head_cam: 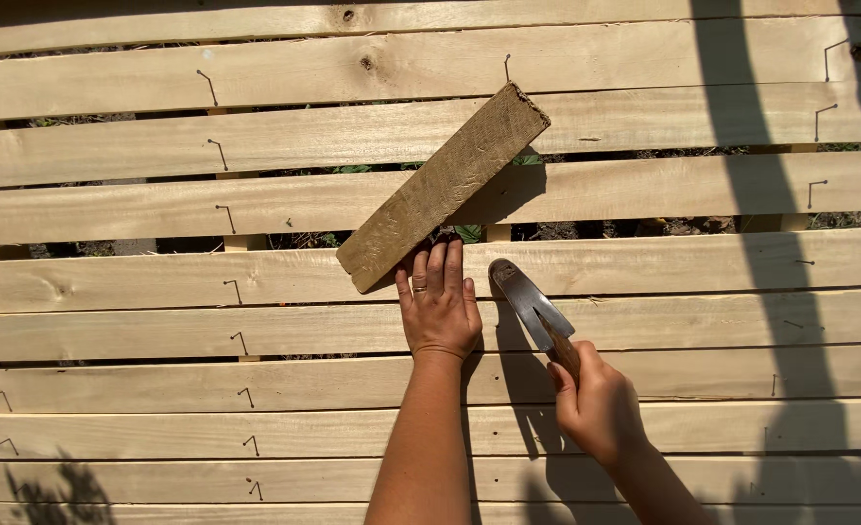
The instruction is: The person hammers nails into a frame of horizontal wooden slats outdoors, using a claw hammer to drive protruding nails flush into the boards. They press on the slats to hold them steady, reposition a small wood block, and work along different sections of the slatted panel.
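Head view looks straight down on a run of pale slats (158, 209) laid side by side with narrow gaps, soil and a few green leaves showing through the gaps. Bent nails (219, 151) stick up in 3 rough columns, at the left edge, left of centre and far right.

The left hand (438, 306) lies flat, palm down, fingers stretched forward and close together. The fingertips reach the lower end of a short, darker board (445, 185) that lies slantwise across 3 or 4 slats, its upper end toward the top right. The hand grips nothing; it rests on a slat and looks to steady the board's near end, though whether it truly presses the board cannot be told.

The right hand (596, 403) is closed around the handle of a hammer (533, 301). The steel head points up and left, hovering just right of the left hand and just above a slat; it throws a long shadow down the wood.

Judged from this, the step in hand is positioning: board held in place, hammer ready but not swinging. No nail shows under the hammer head or in the board, so a strike would need a target first. The head sits near the left fingers, so any blow calls for clearance from them and a firm hold on the board.
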`<action>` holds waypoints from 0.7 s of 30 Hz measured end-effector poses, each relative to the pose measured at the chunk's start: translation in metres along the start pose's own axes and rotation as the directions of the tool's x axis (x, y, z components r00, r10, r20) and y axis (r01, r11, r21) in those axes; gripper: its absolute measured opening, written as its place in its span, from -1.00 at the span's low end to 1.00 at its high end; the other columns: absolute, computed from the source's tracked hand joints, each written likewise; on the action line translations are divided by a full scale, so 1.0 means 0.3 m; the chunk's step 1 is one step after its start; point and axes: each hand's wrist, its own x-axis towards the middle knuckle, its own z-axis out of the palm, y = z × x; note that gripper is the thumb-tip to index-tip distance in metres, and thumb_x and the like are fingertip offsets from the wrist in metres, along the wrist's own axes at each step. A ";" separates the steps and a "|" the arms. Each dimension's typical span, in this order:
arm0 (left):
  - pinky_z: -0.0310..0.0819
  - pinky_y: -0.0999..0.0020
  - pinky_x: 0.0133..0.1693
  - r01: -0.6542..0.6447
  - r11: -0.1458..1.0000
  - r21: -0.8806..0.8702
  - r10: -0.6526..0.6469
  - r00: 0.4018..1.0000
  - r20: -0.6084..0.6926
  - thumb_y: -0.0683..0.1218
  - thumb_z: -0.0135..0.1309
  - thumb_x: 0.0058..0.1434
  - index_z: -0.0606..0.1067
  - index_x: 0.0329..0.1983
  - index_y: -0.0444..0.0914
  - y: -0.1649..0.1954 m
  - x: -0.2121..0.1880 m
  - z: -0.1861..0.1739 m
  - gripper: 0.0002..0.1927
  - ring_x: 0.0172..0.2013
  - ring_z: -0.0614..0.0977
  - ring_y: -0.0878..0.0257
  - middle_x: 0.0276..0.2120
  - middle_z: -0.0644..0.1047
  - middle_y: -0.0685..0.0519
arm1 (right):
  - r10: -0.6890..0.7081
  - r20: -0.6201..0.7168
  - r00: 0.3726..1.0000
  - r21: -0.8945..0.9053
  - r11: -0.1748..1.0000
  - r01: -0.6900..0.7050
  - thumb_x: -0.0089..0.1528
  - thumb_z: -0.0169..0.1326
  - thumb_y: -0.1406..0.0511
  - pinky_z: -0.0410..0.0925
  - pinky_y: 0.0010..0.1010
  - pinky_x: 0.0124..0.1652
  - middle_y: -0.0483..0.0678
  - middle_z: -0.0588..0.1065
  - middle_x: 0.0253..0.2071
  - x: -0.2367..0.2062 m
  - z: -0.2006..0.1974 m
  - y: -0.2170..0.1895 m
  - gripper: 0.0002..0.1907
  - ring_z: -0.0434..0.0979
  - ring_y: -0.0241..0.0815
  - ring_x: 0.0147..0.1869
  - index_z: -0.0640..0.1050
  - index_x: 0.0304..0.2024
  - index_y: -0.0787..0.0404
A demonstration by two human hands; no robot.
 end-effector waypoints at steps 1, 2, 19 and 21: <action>-0.13 -0.02 0.41 -0.004 1.000 0.003 0.004 1.000 -0.006 0.09 -0.22 0.36 0.06 0.53 -0.06 -0.002 -0.004 -0.004 -0.34 0.37 0.16 0.19 0.36 0.16 0.14 | 0.105 0.052 0.993 0.016 0.994 -0.106 0.30 0.02 0.20 0.32 -0.29 -0.44 0.03 0.49 -0.57 0.003 -0.001 -0.006 -0.77 0.50 -0.05 -0.50 0.48 -0.14 0.25; -0.13 0.01 0.43 -0.015 1.000 -0.002 0.015 0.999 -0.032 0.08 -0.23 0.37 0.04 0.55 -0.09 -0.001 0.001 0.002 -0.33 0.37 0.16 0.20 0.38 0.15 0.13 | 0.196 0.085 0.977 0.022 0.980 -0.198 0.31 0.01 0.19 0.33 -0.25 -0.46 0.06 0.47 -0.61 0.013 -0.004 -0.010 -0.77 0.50 -0.02 -0.54 0.49 -0.14 0.23; -0.07 0.06 0.46 -0.021 0.995 -0.099 0.008 0.991 -0.134 0.00 -0.12 0.35 0.13 0.47 -0.10 0.010 0.014 -0.048 -0.38 0.39 0.19 0.15 0.35 0.19 0.08 | -0.213 -0.485 0.848 -0.588 0.798 -0.135 0.48 0.17 0.11 0.36 -0.10 0.02 0.08 0.51 -0.03 0.484 -0.254 0.171 -0.66 0.51 0.10 0.09 0.53 0.10 0.23; -0.08 0.05 0.46 -0.033 0.996 -0.084 0.020 0.988 -0.151 0.00 -0.09 0.34 0.13 0.48 -0.06 0.014 0.008 -0.054 -0.37 0.40 0.18 0.13 0.35 0.17 0.08 | -0.466 -0.522 0.715 -0.723 0.686 -0.081 0.38 0.17 0.22 0.33 -0.11 0.30 0.09 0.40 0.27 0.531 -0.207 0.116 -0.66 0.37 0.12 0.39 0.52 0.16 0.20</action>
